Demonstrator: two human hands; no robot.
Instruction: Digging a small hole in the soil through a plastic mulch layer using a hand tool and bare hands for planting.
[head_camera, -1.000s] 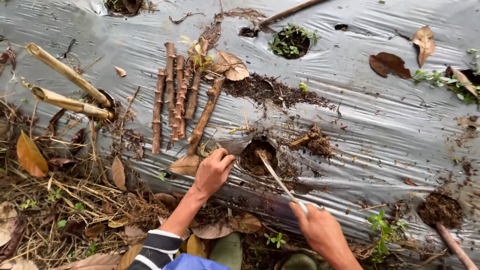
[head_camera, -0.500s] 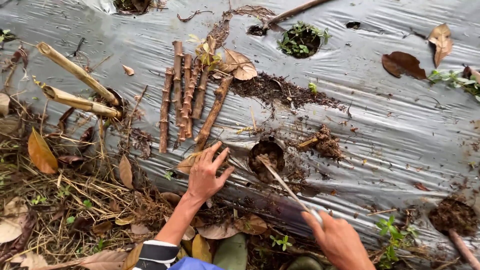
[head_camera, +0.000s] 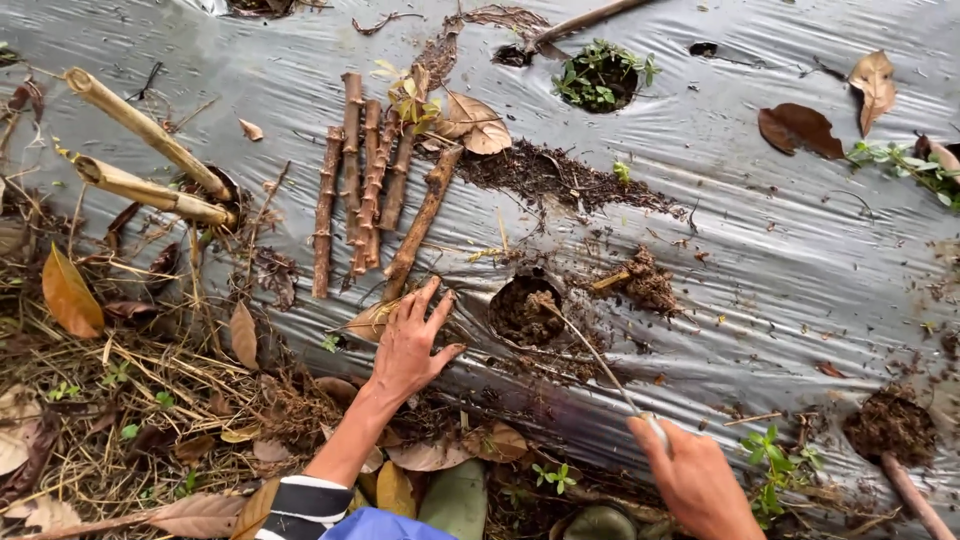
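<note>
Head view. Grey plastic mulch sheet over soil, littered with dry leaves. Soil-filled planting hole in the sheet. Left of the hole: left hand, fingers spread flat. Below right: right hand gripping a thin blade, tip in the hole. Above left: brown stem cuttings.

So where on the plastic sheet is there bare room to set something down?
The widest bare stretch of the plastic sheet lies right of the soil-filled hole, below the brown leaf. Another lies top left, above the bamboo pieces. It is crowded around the stem cuttings, the left hand and the littered near edge.
</note>
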